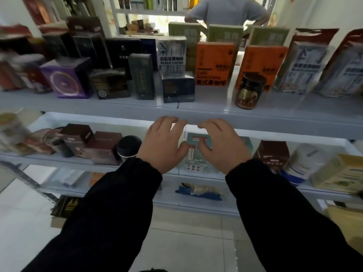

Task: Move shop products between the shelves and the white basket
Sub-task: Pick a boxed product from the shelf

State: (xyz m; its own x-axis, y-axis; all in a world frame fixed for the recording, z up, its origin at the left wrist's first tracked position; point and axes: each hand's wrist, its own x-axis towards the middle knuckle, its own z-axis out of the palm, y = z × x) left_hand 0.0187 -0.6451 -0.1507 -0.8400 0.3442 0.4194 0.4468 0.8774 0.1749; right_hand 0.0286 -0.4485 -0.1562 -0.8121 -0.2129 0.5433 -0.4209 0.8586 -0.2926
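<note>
Black sleeves (117, 203) fill the frame bottom. Left hand (163, 142) and right hand (220, 144) sit mid-frame in front of teal box (194, 137) on middle shelf (59, 159). Both grips loose, fingers apart, empty. No white basket in view, so likely pre-pick; progress unclear.
</note>
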